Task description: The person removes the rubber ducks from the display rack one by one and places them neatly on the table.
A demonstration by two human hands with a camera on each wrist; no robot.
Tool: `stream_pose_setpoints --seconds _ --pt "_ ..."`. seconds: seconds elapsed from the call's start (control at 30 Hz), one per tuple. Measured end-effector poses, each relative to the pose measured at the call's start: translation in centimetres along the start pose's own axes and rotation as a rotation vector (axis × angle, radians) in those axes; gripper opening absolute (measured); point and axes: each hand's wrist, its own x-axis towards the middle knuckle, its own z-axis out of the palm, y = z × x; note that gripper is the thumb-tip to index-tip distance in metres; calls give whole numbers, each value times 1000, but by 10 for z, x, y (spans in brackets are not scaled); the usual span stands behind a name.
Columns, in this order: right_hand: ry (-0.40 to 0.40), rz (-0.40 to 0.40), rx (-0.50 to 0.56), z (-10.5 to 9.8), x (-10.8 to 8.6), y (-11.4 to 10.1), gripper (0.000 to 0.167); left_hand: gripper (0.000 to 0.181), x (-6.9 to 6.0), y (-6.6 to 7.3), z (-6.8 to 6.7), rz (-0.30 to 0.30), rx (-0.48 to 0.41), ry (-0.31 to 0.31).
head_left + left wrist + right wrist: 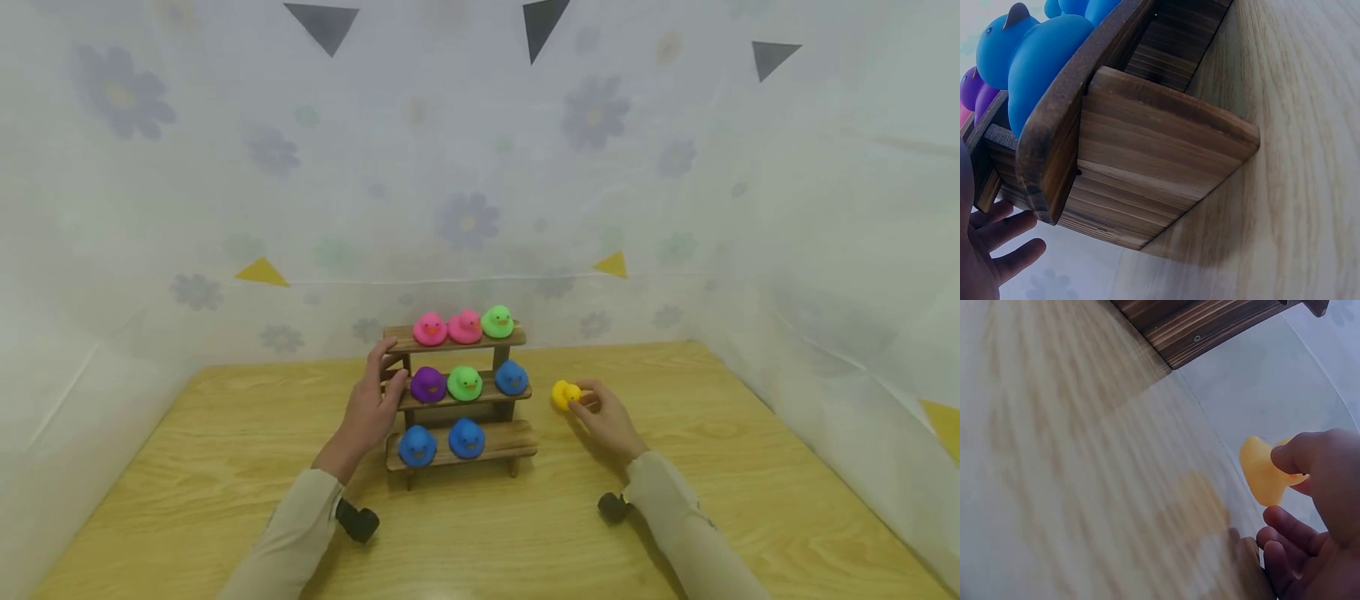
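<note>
My right hand (609, 422) pinches a yellow rubber duck (564, 396) between thumb and fingers, right of a three-tier wooden stand (495, 435). In the right wrist view the duck (1261, 472) is held just above the table. My left hand (369, 410) touches the stand's left end at the top and middle tiers, its fingers (1007, 230) extended and fairly straight. Pink ducks (430, 331) and a green duck (498, 322) sit on top. On the middle tier are a purple duck (428, 385), a green one (465, 383) and a blue one (512, 378). Two blue ducks (417, 447) sit on the bottom tier.
The stand rests on a wood-grain table (480, 533). Behind it hangs a pale flowered sheet (465, 167) with grey and yellow triangles, and similar sheeting flanks both sides. Dark wrist cameras (358, 522) protrude below the sleeves. The bottom tier's right end is bare.
</note>
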Motion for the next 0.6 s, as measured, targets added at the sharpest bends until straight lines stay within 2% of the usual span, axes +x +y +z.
stream_pose_setpoints --seconds 0.1,0.43,0.6 --pt "1 -10 -43 1 1 1 37 48 0 1 0 -1 0 -3" --pt "-25 31 -15 3 3 3 38 49 0 2 0 21 3 -2" --pt "-24 45 -28 4 4 3 43 48 0 2 -1 2 6 -6"
